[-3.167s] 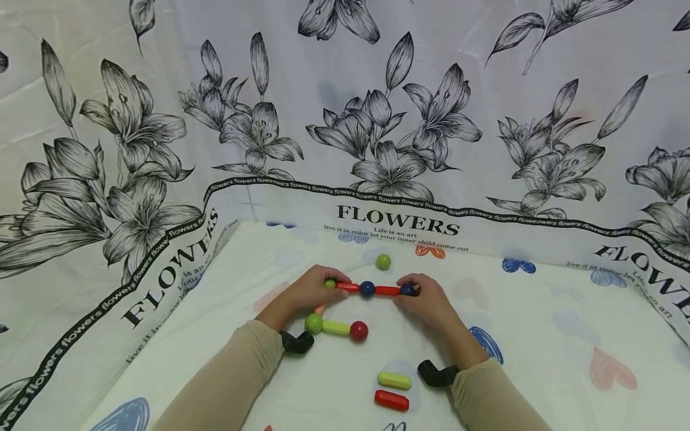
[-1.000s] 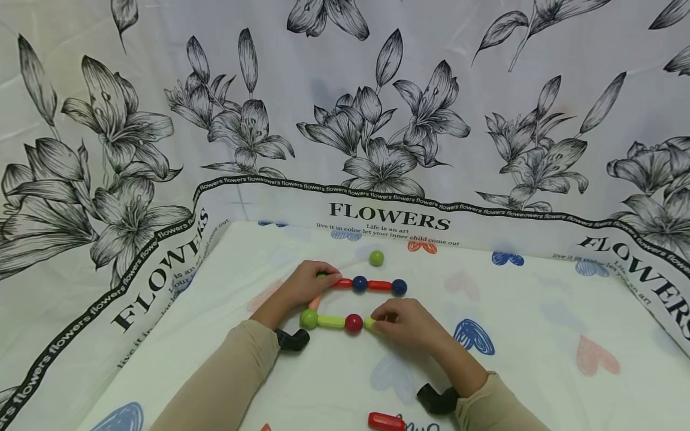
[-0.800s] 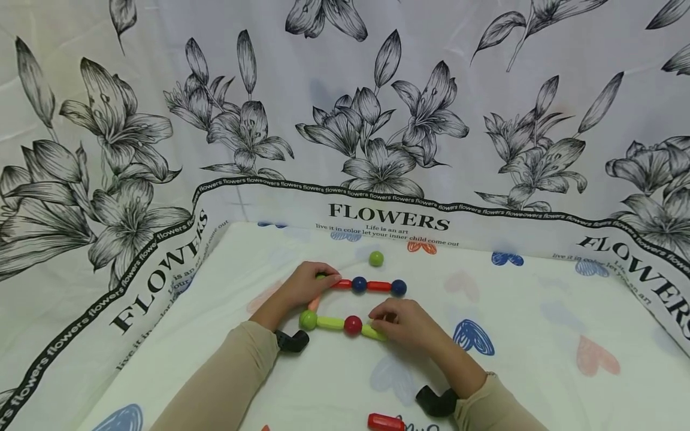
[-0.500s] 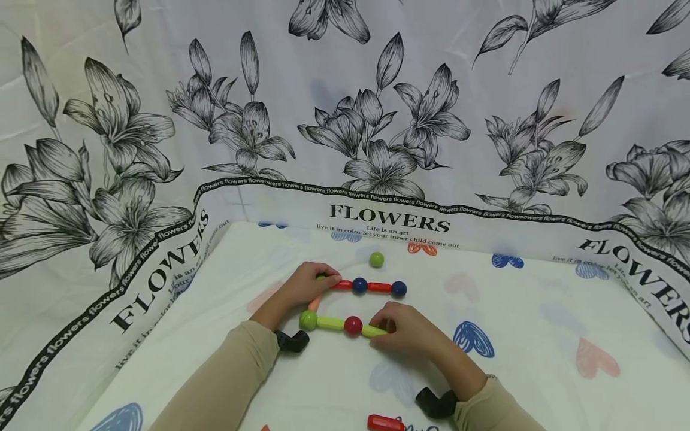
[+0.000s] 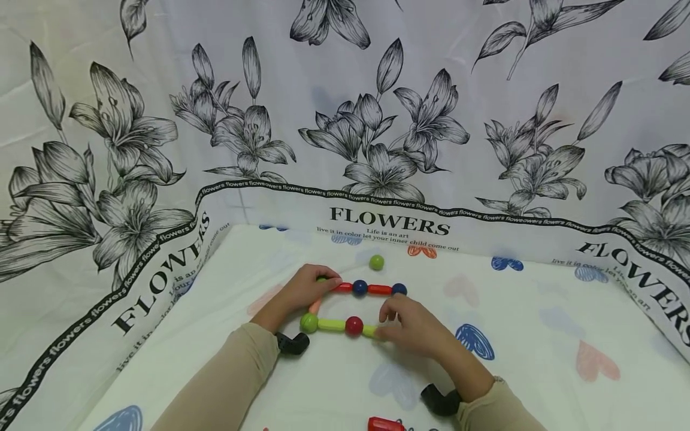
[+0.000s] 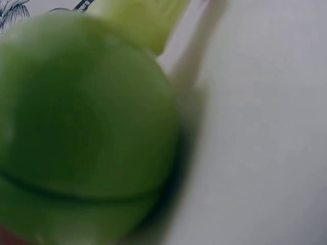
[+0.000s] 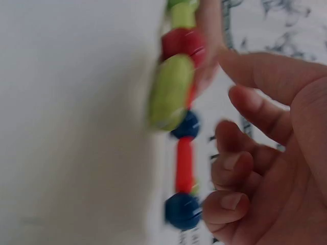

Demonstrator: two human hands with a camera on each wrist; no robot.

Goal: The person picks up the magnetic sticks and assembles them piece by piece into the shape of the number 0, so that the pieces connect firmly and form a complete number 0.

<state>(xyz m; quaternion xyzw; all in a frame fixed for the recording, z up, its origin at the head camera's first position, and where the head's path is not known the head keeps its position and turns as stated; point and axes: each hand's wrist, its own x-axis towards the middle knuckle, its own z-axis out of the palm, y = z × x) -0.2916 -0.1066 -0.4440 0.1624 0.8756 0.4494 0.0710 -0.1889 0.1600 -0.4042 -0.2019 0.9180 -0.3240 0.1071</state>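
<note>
Magnetic sticks and balls form an open frame on the cloth. Its far side has red sticks (image 5: pixel 380 290) and blue balls (image 5: pixel 359 288). Along the near side are a green ball (image 5: pixel 309 323), a yellow-green stick (image 5: pixel 331 324), a dark red ball (image 5: pixel 353 325) and a second yellow-green stick (image 7: pixel 171 92). An orange stick (image 5: pixel 315 306) joins the left ends. My left hand (image 5: pixel 308 285) holds the far left corner's green ball, mostly covered by its fingers. Beside the second yellow-green stick, my right hand (image 5: pixel 409 326) has its fingers loosely bent and apart from it in the right wrist view.
A loose green ball (image 5: pixel 377 262) lies beyond the frame. A loose red stick (image 5: pixel 386 424) lies at the near edge of the head view. White cloth (image 5: pixel 528 311) printed with hearts covers the surface, and a flowered curtain (image 5: pixel 345 108) hangs behind.
My right hand has left the far blue ball and brought a yellow-green stick to the dark red ball. Its fingers have since loosened from that stick. The left hand stays at its corner.
</note>
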